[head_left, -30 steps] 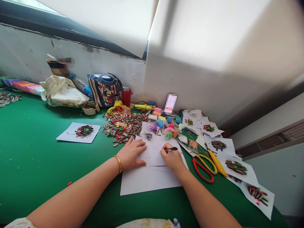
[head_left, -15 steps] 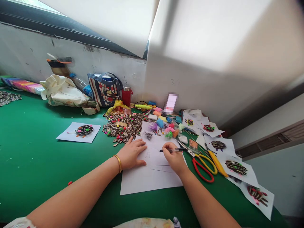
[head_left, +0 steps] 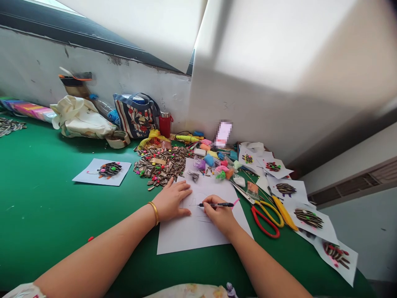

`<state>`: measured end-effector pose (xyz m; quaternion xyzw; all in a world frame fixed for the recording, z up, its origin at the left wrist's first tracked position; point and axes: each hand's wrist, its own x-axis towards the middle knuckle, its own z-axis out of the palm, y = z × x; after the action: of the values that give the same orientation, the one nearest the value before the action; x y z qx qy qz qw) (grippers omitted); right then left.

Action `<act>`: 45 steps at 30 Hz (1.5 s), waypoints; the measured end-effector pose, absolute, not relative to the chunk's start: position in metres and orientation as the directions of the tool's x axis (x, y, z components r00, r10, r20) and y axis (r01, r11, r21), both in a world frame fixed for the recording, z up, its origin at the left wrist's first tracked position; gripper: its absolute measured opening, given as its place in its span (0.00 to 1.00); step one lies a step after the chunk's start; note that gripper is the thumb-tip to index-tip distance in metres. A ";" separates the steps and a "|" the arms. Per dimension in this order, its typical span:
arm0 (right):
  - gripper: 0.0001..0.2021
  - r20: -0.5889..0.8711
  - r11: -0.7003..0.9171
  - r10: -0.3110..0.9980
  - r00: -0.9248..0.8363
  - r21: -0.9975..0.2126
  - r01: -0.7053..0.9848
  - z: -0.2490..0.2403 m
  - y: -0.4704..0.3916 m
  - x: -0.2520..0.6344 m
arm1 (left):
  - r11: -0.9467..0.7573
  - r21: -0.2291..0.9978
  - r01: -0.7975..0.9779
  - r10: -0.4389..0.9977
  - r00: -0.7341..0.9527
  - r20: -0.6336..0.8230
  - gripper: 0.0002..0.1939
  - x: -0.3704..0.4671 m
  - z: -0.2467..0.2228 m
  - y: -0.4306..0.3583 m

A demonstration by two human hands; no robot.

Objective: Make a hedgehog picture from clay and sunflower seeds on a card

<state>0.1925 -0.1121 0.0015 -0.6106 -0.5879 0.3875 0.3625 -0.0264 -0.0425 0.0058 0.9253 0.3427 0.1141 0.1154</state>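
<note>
A white sheet of paper (head_left: 186, 238) lies in front of me with thin drawn lines near its middle. My left hand (head_left: 172, 201) rests flat on its left part, fingers spread, a gold bangle at the wrist. In my right hand (head_left: 218, 215) a black pen (head_left: 221, 204) is pinched, its tip at the drawn lines. A small bag of dark bits (head_left: 194, 177) sits on the sheet's upper part. Just beyond the left fingers spreads a heap of striped sunflower seeds (head_left: 170, 163) with coloured balls mixed in.
Right of the sheet lie scissors (head_left: 265, 221) with red and yellow handles and a yellow utility knife (head_left: 283, 213). Several seed pictures (head_left: 308, 218) line the right edge; another picture (head_left: 110, 169) lies left. Bagged coloured clay (head_left: 211, 160), bags (head_left: 136, 116) and a red flask (head_left: 165, 125) stand along the wall.
My right hand has moved left and slightly toward me with the pen, uncovering a pink mark near the sheet's right edge. My left hand stays in place.
</note>
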 end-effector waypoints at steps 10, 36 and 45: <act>0.08 -0.028 -0.013 0.999 -0.023 -0.865 0.501 0.004 -0.111 0.190 | -0.735 0.291 0.612 0.664 0.736 0.132 0.37 -0.027 0.007 -0.043; 0.07 0.013 -0.110 0.981 0.192 -0.785 0.610 0.000 -0.101 0.216 | -0.734 0.288 0.615 0.665 0.738 0.118 0.37 -0.026 0.007 -0.042; 0.07 0.035 -0.111 0.975 0.218 -0.777 0.620 0.003 -0.100 0.219 | -0.737 0.295 0.609 0.660 0.741 0.120 0.37 -0.026 0.008 -0.042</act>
<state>0.2188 -0.1004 0.0025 -0.6997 -0.5699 0.2569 0.3458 -0.0265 -0.0418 0.0075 0.9255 0.3428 0.1088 0.1189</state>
